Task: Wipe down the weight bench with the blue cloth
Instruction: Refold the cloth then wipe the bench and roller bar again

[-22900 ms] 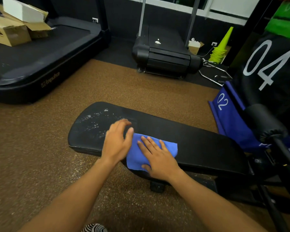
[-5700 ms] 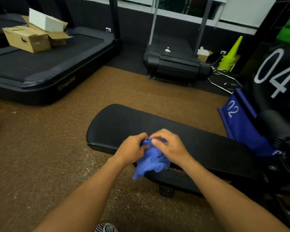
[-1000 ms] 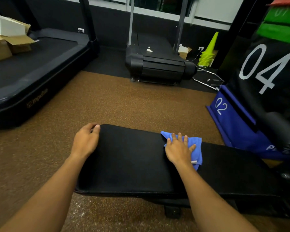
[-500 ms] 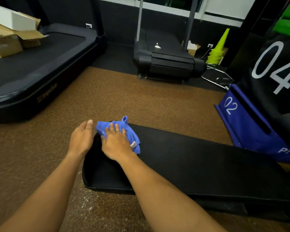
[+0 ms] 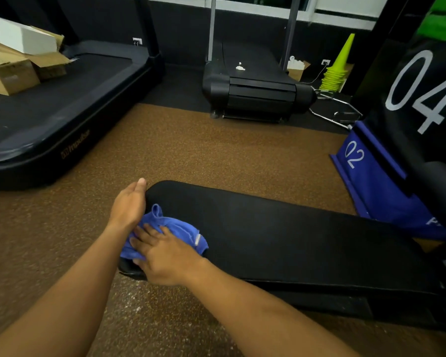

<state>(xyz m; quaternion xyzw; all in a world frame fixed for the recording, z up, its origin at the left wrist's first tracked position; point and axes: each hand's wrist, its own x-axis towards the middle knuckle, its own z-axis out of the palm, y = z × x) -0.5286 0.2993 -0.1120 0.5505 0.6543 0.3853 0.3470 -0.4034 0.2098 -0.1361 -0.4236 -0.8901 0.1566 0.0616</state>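
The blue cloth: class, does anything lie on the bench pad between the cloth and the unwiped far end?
Nothing visible does. The right hand presses the blue cloth at the near end, and the bench pad runs bare beyond it toward the right.

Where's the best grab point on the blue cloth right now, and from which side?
Probably the raised fold at the far end of the cloth, pinched from above. It pokes up clear of the bench pad, while the rest lies flat, pressed down by the right hand. The left hand blocks the end of the bench, so come from above or the far side.
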